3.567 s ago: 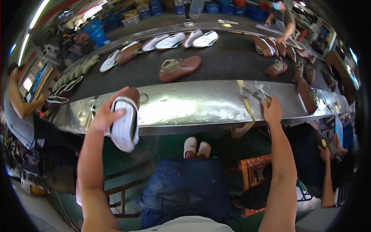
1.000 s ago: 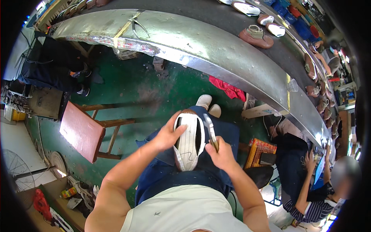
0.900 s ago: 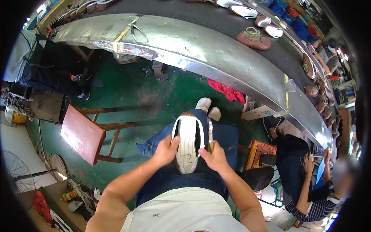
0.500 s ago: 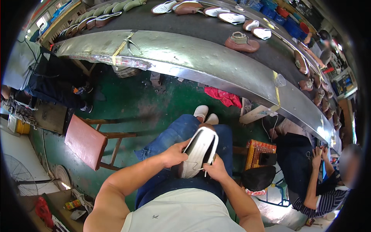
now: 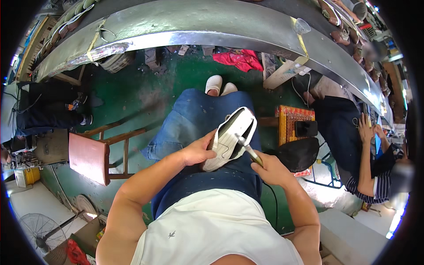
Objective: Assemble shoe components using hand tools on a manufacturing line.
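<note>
White-faced shoe (image 5: 226, 142): lay slantwise over your blue jeans (image 5: 190, 112).
Your left hand (image 5: 201, 150): was clamped on the shoe's left side, thumb over the white face.
Your right hand (image 5: 270, 168): was wrapped around the handle of the pliers (image 5: 251, 151), apart from your left.
Pliers' metal head: overlapped the shoe's right rim; contact could not be told.
Pink-topped stool (image 5: 88, 157): stood at your left.

The shoe (image 5: 227, 140) looks like matt, ribbed cloth; the tool (image 5: 250, 151) shows shiny metal. Glossy metal faces the bench (image 5: 212, 20), a clear plastic cup (image 5: 301, 26) near its front edge. The stool (image 5: 89, 158) pairs a glossy seat with wooden legs.
</note>
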Motion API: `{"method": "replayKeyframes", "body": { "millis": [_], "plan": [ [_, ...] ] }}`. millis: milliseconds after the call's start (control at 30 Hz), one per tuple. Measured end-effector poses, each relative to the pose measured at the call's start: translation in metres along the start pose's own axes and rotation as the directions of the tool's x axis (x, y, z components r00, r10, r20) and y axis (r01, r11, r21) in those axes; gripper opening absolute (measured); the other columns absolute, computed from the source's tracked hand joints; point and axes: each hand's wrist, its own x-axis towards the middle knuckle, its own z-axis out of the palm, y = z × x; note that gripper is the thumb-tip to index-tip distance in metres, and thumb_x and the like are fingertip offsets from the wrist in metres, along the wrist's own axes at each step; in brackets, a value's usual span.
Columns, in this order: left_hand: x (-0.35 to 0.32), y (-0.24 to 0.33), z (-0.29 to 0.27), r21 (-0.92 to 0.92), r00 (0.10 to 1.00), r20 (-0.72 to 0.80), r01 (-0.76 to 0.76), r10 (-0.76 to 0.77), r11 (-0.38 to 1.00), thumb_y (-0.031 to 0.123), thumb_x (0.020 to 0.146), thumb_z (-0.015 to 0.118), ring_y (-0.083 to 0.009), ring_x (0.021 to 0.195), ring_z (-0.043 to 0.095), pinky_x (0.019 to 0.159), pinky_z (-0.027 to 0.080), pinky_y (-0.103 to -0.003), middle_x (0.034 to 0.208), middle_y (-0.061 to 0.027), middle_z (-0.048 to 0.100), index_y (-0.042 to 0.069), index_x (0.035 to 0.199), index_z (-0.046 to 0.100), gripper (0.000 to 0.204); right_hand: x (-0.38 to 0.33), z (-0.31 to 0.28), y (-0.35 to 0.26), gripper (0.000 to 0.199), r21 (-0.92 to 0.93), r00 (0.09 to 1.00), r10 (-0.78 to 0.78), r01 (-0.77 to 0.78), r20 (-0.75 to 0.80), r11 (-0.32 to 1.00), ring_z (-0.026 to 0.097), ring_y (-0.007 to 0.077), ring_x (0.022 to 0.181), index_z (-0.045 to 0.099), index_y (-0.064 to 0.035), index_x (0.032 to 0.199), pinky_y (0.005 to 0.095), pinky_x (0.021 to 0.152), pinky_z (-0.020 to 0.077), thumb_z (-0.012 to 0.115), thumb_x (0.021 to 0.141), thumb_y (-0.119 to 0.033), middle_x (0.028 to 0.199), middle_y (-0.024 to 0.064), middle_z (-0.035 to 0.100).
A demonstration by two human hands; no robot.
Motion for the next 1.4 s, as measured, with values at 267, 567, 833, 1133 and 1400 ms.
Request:
{"method": "replayKeyframes", "body": {
  "millis": [267, 567, 833, 1133, 1400],
  "plan": [
    [-0.005, 0.021, 0.011, -0.328, 0.998, 0.067, 0.039, -0.018, 0.944, 0.025, 0.098, 0.053, -0.0218, 0.144, 0.041, 0.121, 0.029, -0.036, 0.16, -0.0111, 0.038, 0.005, 0.164, 0.016, 0.078, 0.035, -0.024, -0.042, 0.044, -0.521, 0.989, -0.144, 0.142, 0.036, 0.842, 0.067, 0.0413, 0.105, 0.057, 0.0089, 0.128, 0.0482, 0.088, 0.054, 0.063, 0.093, -0.017, 0.112, 0.0293, 0.067],
    [0.03, -0.022, 0.004, -0.378, 0.854, -0.43, 0.125, -0.293, 0.917, 0.057, 0.109, 0.028, -0.0218, 0.138, 0.048, 0.116, 0.036, -0.035, 0.151, -0.0142, 0.051, 0.001, 0.152, 0.046, 0.073, 0.062, 0.014, -0.011, 0.024, -0.394, 0.95, -0.309, 0.303, 0.05, 0.868, 0.068, 0.0401, 0.08, 0.06, 0.0003, 0.097, 0.0498, 0.071, 0.0533, 0.068, 0.091, -0.022, 0.083, 0.0207, 0.068],
    [0.04, -0.048, -0.007, 0.379, 0.801, -0.575, 0.08, 0.167, 0.922, 0.046, 0.111, 0.031, -0.0458, 0.113, 0.064, 0.097, 0.05, -0.046, 0.113, -0.0288, 0.069, 0.002, 0.131, 0.065, 0.059, 0.041, 0.009, -0.006, 0.056, -0.189, 0.987, -0.137, 0.152, 0.088, 0.97, 0.062, 0.0457, 0.112, 0.048, 0.0071, 0.138, 0.0494, 0.097, 0.0502, 0.068, 0.092, -0.018, 0.119, 0.0292, 0.063],
    [0.029, -0.02, 0.005, 0.74, 0.824, -0.356, -0.04, 0.441, 0.672, 0.024, 0.108, 0.043, -0.041, 0.12, 0.063, 0.106, 0.049, -0.042, 0.136, -0.0263, 0.061, -0.004, 0.143, 0.052, 0.046, 0.054, -0.002, 0.003, 0.045, -0.393, 0.962, -0.183, 0.091, -0.203, 0.915, 0.063, 0.0414, 0.108, 0.05, 0.0065, 0.13, 0.0477, 0.089, 0.0533, 0.065, 0.093, -0.015, 0.116, 0.0246, 0.063],
    [0.029, -0.004, 0.002, 0.923, 0.953, -0.053, -0.068, 0.299, 0.379, 0.03, 0.105, 0.048, -0.0432, 0.093, 0.07, 0.078, 0.061, -0.047, 0.158, -0.0217, 0.037, 0.029, 0.157, 0.036, 0.053, 0.042, 0.029, 0.046, 0.025, -0.21, 0.97, -0.061, 0.01, -0.234, 0.978, 0.067, 0.0416, 0.082, 0.056, 0.0008, 0.109, 0.0464, 0.073, 0.0554, 0.063, 0.096, -0.019, 0.09, 0.0214, 0.065]
  ]
}}
